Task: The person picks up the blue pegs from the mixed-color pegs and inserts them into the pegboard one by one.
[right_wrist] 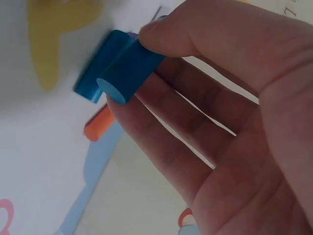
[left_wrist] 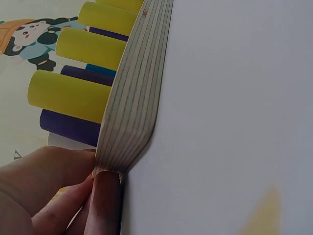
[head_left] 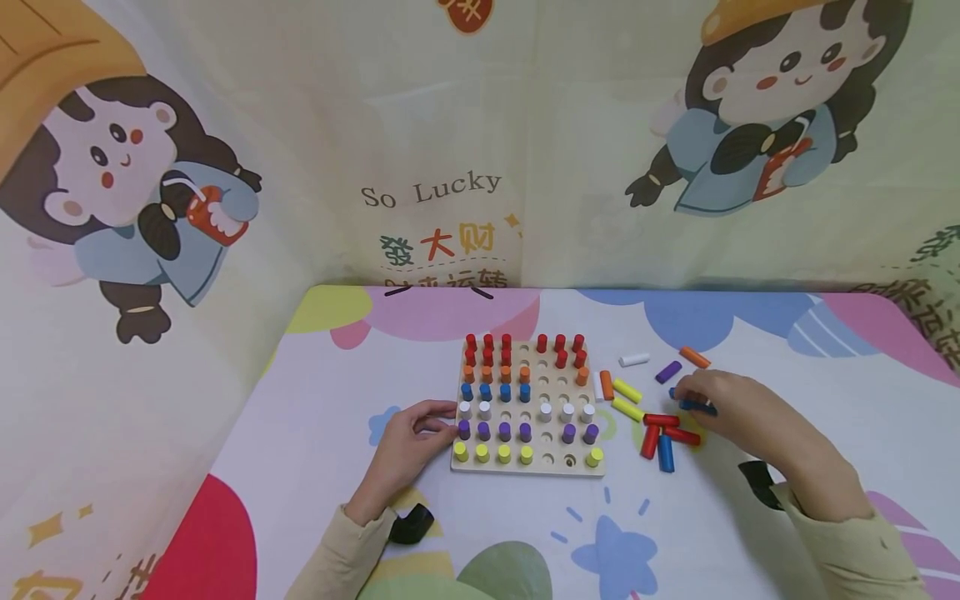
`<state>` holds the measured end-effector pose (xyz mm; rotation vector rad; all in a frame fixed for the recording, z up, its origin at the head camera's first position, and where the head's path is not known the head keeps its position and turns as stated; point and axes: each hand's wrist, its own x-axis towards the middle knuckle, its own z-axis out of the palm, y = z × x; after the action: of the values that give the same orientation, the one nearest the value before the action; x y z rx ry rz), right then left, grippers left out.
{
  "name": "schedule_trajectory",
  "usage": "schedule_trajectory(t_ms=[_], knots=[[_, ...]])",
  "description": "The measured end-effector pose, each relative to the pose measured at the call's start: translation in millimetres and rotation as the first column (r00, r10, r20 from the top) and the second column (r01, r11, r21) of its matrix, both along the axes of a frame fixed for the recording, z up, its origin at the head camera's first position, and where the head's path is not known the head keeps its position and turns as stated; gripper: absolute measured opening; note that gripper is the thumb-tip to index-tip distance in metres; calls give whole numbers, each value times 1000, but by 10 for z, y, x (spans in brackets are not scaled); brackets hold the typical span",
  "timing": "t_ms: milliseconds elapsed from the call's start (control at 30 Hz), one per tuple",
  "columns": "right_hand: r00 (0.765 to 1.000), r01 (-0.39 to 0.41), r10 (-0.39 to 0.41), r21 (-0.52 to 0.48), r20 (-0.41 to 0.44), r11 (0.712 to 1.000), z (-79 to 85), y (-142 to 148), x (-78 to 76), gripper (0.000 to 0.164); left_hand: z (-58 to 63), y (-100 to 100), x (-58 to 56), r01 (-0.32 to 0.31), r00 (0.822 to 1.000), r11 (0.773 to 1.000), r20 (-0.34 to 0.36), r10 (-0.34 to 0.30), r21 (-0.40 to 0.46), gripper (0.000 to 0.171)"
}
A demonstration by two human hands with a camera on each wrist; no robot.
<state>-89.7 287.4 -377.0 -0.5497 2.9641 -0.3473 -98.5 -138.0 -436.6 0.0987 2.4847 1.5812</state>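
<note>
A wooden pegboard (head_left: 547, 389) stands on the table with rows of red, orange, blue, white, purple and yellow pegs and several bare holes. My left hand (head_left: 414, 446) grips its near left corner, thumb over the top edge and a finger against the side, beside the yellow pegs (left_wrist: 73, 95). Right of the board, my right hand (head_left: 750, 417) pinches a blue peg (right_wrist: 132, 66) between thumb and fingers. Another blue peg (right_wrist: 98, 73) is close behind it in the right wrist view. An orange peg (right_wrist: 99, 122) shows beyond the fingers.
Loose pegs lie between the board and my right hand: yellow pegs (head_left: 627, 409), red pegs (head_left: 661, 421), a blue peg (head_left: 667, 454), a white peg (head_left: 634, 360), a purple peg (head_left: 668, 372) and others. A printed cloth (head_left: 337, 358) covers the table. A patterned backdrop (head_left: 570, 167) rises behind.
</note>
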Motion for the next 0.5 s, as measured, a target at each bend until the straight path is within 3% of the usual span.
schedule_trajectory(t_ms=[167,500], knots=[[1000,-2,2,26,1,1000,39,-71,-2,28,-10,-5,-1,2,1000,1000,-9,-2,1,32],[999,-24,25,-33,24,999,172,-269,-5,26,-20,-10,2,3,1000,1000,-5,-3,-25,32]])
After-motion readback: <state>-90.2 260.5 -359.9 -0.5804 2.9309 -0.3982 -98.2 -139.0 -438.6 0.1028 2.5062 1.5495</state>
